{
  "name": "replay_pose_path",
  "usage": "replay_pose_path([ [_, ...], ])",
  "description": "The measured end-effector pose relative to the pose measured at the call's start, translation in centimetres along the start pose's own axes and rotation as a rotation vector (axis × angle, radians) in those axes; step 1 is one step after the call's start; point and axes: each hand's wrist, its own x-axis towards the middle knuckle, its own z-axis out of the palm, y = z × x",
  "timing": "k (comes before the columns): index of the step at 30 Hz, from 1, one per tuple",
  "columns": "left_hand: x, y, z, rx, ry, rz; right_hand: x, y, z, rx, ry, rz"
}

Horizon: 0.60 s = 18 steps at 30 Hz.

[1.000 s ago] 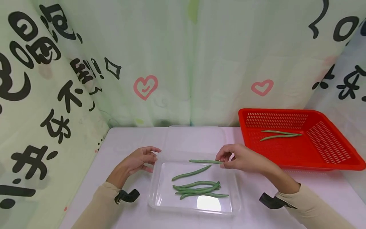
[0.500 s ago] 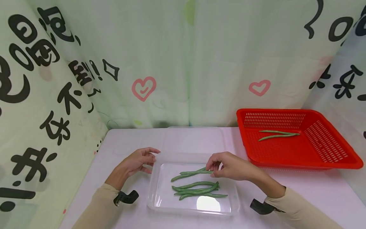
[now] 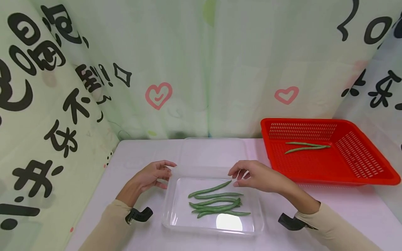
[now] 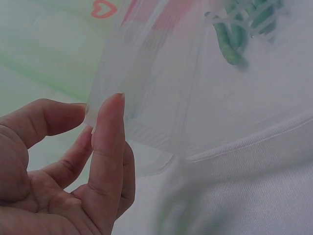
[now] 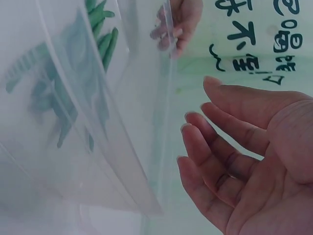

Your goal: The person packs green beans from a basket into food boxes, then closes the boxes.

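A curtain (image 3: pixel 188 52) backs the white surface (image 3: pixel 141 150). The left hand (image 3: pixel 154 176) pinches the rim of the tray (image 3: pixel 194 228) holding beans (image 3: pixel 216 208); the right hand (image 3: pixel 255 176), fingers parted, hangs near its far-right corner. Surface separates tray from basket (image 3: pixel 301 170).

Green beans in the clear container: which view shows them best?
Head view: it shows the green beans from above, unobstructed in the clear container. Left wrist shows only part, cropped at the top; right wrist, also cropped, sees them largely through hazy plastic.

head: bright, even; white glare on clear tray (image 3: pixel 251 198) | left wrist: dim, soft | right wrist: dim, beans (image 5: pixel 109 48) hazy
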Motion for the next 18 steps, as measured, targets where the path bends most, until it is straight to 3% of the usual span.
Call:
replay_pose_path([
  [6, 0.1, 0.0, -0.1, 0.002, -0.001, -0.001, -0.7, 0.7, -2.5, 0.005, 0.027, 0.015],
  [18, 0.1, 0.0, -0.1, 0.004, 0.002, -0.004, -2.6, 3.0, -9.0, -0.114, 0.159, 0.163],
])
